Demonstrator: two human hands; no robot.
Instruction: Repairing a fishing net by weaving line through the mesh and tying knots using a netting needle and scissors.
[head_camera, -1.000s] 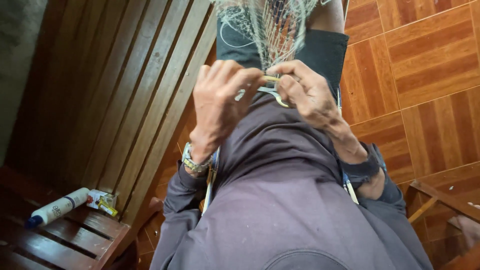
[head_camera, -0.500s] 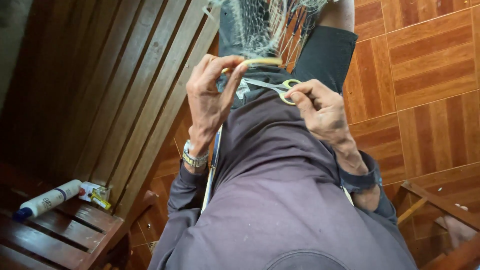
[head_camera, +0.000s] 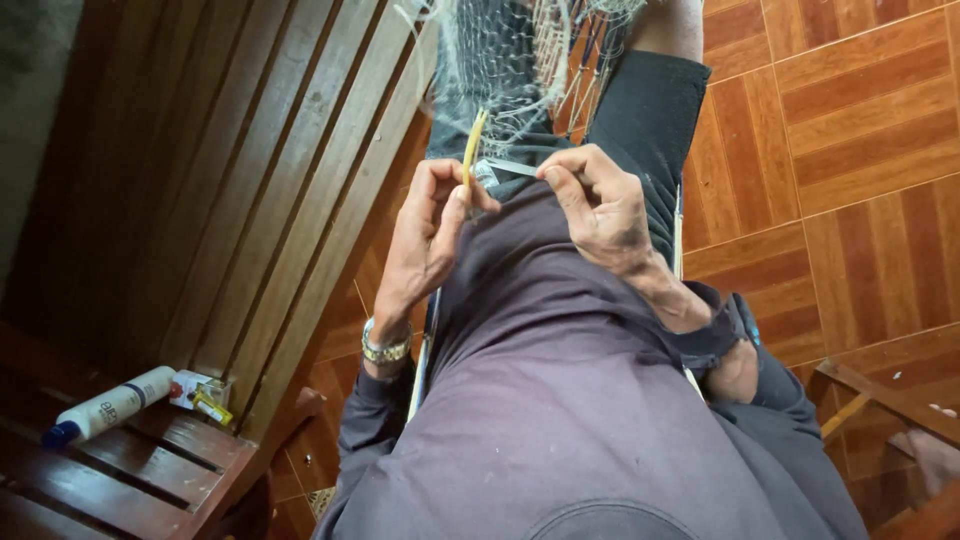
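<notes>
My left hand (head_camera: 428, 232) pinches a thin yellow netting needle (head_camera: 471, 146) that points up toward a pale fishing net (head_camera: 500, 60) draped over my lap. My right hand (head_camera: 600, 208) is closed on a small metal pair of scissors (head_camera: 510, 167), whose blade reaches toward the yellow needle. Both hands meet just above my purple shirt, at the net's lower edge. A metal watch is on my left wrist. A dark sleeve covers my right forearm.
A slatted wooden bench back (head_camera: 260, 180) runs along the left. On the wooden seat lie a white tube with a blue cap (head_camera: 105, 408) and a small packet (head_camera: 198, 392). Orange-brown floor tiles (head_camera: 840, 150) spread to the right, with a wooden chair frame (head_camera: 880, 400) at lower right.
The view has shifted and my hands have moved slightly lower in it. The yellow needle now stands upright from my left fingers, and the scissors point toward it.
</notes>
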